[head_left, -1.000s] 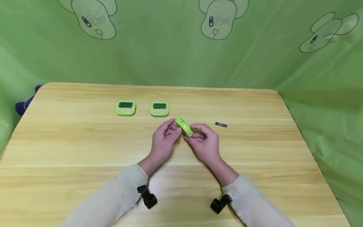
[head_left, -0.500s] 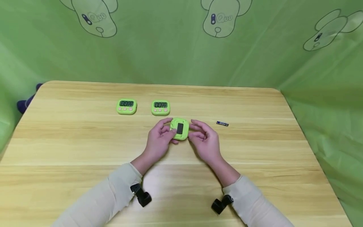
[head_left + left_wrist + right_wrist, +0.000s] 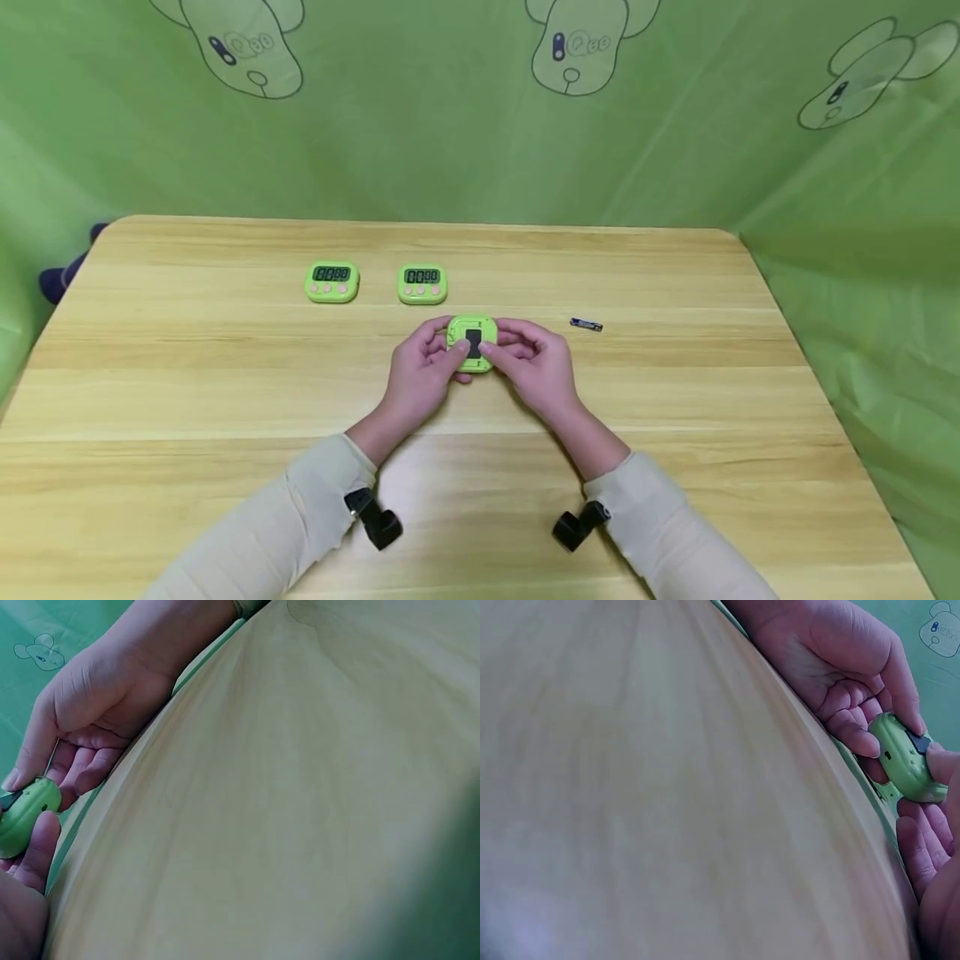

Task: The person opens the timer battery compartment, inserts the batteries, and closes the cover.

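Both hands hold a green digital timer (image 3: 472, 322) with its back turned up. My left hand (image 3: 423, 367) grips its left side, thumb on the back. The right hand (image 3: 537, 371) pinches the right side, with its thumb near a dark rectangle (image 3: 473, 336) on the back. The timer's rounded edge shows in the left wrist view as a green rim (image 3: 28, 817), and the right wrist view shows a small slot in the timer's edge (image 3: 904, 761). Fingers hide its underside.
Two matching green timers lie face up beyond the hands, a left one (image 3: 332, 282) and a right one (image 3: 422, 284), both displaying zeros. A small dark battery (image 3: 586, 325) lies to the right on the wooden table (image 3: 675, 383). Green printed curtain (image 3: 420, 150) stands behind.
The timer has turned from edge-on to back side up. The right hand moved off its edge, then closed on the right side again, its thumb now on the back.
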{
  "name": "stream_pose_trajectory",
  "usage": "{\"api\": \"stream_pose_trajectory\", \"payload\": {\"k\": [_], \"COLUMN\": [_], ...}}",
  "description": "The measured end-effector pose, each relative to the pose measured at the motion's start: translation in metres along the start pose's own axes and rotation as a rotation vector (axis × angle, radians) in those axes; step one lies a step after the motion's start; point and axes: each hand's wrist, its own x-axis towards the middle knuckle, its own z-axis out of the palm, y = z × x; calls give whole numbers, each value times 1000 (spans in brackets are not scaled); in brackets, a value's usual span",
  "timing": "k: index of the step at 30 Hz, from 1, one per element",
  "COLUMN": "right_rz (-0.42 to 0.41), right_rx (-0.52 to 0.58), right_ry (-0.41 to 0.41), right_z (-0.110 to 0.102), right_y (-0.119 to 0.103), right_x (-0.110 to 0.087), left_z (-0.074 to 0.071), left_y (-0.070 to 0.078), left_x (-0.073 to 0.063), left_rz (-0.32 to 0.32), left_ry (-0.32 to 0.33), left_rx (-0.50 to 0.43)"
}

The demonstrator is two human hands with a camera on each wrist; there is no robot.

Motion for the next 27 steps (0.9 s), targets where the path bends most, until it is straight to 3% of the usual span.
{"api": "stream_pose_trajectory", "payload": {"k": [9,27], "right_rz": [84,142], "right_rx": [-13,-21], "right_ry": [9,6], "right_z": [2,0], "right_y": [-4,-6], "right_x": [4,7], "left_z": [-1,1], "left_y": [-3,-1], "left_x": [1,1], "left_rz": [22,14], "left_ry": [-17,-9], "left_rx": [-25,-29]}}
